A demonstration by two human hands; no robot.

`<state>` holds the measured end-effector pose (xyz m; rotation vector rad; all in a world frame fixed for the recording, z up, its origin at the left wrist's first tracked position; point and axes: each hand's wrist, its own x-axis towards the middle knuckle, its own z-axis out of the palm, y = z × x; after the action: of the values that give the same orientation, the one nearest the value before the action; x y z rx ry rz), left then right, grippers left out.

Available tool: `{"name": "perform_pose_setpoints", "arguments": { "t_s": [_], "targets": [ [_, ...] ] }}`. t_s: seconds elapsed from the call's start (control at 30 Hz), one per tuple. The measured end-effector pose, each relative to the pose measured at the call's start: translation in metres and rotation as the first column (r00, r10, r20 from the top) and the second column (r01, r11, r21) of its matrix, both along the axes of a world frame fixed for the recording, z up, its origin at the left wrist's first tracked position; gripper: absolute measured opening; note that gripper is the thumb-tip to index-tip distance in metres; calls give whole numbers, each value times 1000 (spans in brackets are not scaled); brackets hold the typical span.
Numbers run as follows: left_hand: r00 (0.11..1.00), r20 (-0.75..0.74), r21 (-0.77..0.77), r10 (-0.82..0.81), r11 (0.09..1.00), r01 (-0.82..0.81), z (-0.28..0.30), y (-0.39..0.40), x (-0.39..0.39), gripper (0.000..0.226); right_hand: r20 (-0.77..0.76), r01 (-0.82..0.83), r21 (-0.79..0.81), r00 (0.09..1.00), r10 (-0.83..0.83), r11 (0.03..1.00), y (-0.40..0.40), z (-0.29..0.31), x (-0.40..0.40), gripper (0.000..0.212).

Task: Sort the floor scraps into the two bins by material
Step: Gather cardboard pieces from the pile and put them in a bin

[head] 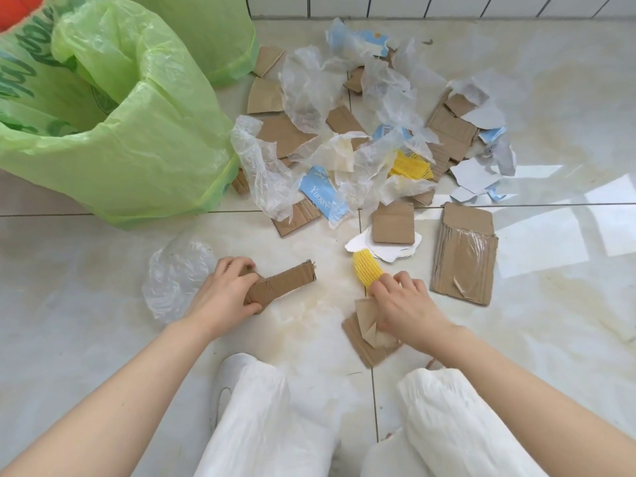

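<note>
Pale glossy tile floor [103, 339], white tiled wall along the far edge. Nearest: the person's knees in white trousers [261, 418].

Left hand [223, 290]: grip curled round one end of a long cardboard strip [282, 282], thumb under, fingers over; the strip's far end points toward the pile. Just left of that hand, a crumpled clear plastic sheet [172, 277] lies on the floor.

Right hand [406, 304]: fingers bent, pinching the near end of a yellow foam net [364, 271]; below the palm, folded cardboard pieces [364, 335] lie on the floor. Whether the hand also holds them, cannot tell.

Right of it, a large cardboard panel with tape [464, 253]. Beyond, a small cardboard square [394, 223] on white paper.

Farther: mixed scrap pile [344, 139] of cardboard, clear film, blue and white paper, a second yellow net.

Far left: green-lined bin [120, 149], open; a second green bag [213, 36] behind it.
</note>
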<state>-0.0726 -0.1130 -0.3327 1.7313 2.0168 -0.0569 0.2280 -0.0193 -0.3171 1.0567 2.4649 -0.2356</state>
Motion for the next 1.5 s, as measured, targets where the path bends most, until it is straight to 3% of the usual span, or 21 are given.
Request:
{"name": "perform_pose_setpoints", "arguments": {
  "t_s": [0.17, 0.33, 0.47, 0.7, 0.83, 1.0, 1.1, 1.2, 1.33, 1.43, 1.5],
  "targets": [
    [1000, -26, -13, -3, 1000, 3, 2, 11, 11, 49, -149, 206, -85, 965, -217, 975, 19, 13, 0, 42],
    [1000, -7, -45, 4, 999, -5, -1, 10, 22, 50, -188, 83, -107, 977, -103, 991, 8, 11, 7, 47],
    [999, 28, -31, 16, 999, -15, -1, 9, 28, 49, -158, -4, -84, 987, -10, 996, 1, -2, 9, 64],
    [986, 138, 14, 90, 996, -93, 2, 13, 35, 44, -124, 11, -32, 992, -15, 999, 9, -6, 3, 65],
    [974, 193, -41, 117, 993, -111, 6, 23, 38, 44, -86, 29, -40, 996, -32, 999, 15, -9, 3, 68],
    [955, 247, -135, 168, 981, -137, 10, 32, 43, 60, -15, 114, -60, 993, -115, 992, 20, -4, 4, 70],
    [969, 193, -184, 155, 976, -119, 10, 37, 40, 34, -19, 171, -117, 984, -175, 978, 23, 0, 8, 73],
    [967, 187, -234, 173, 964, -127, 8, 39, 32, 39, -34, 257, -216, 962, -270, 942, 28, 5, 14, 57],
    [917, 292, -254, 272, 946, -199, 12, 46, 25, 17, -98, 430, -482, 839, -535, 763, 45, 20, 23, 43],
    [865, 399, -223, 305, 947, -231, 20, 61, 30, 11, -173, 527, -680, 561, -810, 510, 68, 29, 29, 53],
    [855, 440, -150, 276, 961, -233, 24, 77, 35, 10, -244, 567, -676, 432, -868, 471, 87, 33, 30, 56]
  ]
}}
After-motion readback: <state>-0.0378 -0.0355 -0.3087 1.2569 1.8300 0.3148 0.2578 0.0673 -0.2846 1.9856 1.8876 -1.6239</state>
